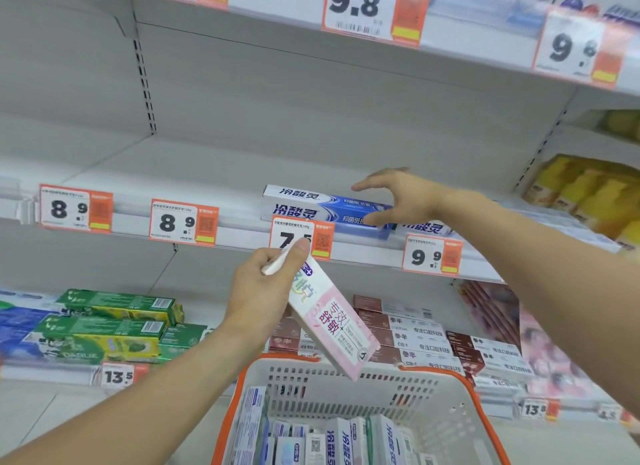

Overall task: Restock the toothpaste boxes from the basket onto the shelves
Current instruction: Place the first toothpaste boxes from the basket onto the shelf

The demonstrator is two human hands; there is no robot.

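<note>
Pink toothpaste box (pixel 332 322) is pinched at its top end by left hand (pixel 266 288), thumb on front face, fingers curled behind. Box is held in the air above the basket (pixel 446 388), long axis tilted: upper end up-left by the 7.5 price tag (pixel 301 238), lower end down-right, just over the basket rim.

Right hand (pixel 398 196) is spread, fingers apart, nothing gripped; it's reached onto the middle shelf (pixel 207 167), at the right end of the blue/white stacked boxes (pixel 311 205). Contact w/ them can't be confirmed.

Key relation: open shelf space lies up & left of the pink box, behind the two 8.9 tags. Left hand is the nearer one to that gap. Box likely needs to be rotated to horizontal, long axis parallel to shelf edge, before it's slid in.

In the way: price-tag strip along the shelf lip and the blue stack to the right. More boxes are left in the basket, so the task is judged far from done. Lower shelf holds green boxes (pixel 114 322) and brown/white boxes (pixel 408 333).
</note>
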